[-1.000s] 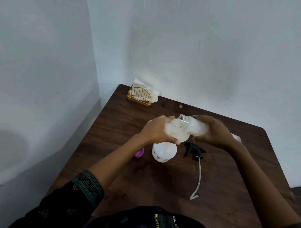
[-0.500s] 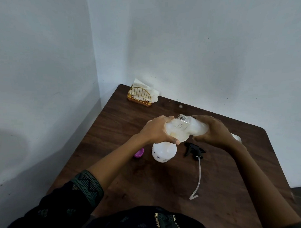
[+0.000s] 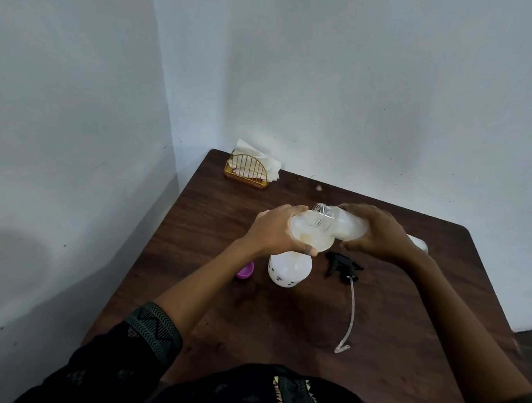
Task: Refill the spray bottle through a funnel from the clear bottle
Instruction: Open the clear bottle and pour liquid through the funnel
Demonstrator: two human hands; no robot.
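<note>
A white spray bottle stands upright on the dark wooden table, its head removed. A translucent white funnel sits in its neck, and my left hand grips the funnel's rim. My right hand grips the clear bottle, tipped nearly level with its threaded mouth over the funnel bowl. Its base sticks out behind my right wrist. A little yellowish liquid lies in the funnel.
The black spray head with its long dip tube lies just right of the spray bottle. A purple cap lies to its left. A gold wire napkin holder stands in the far corner by the walls.
</note>
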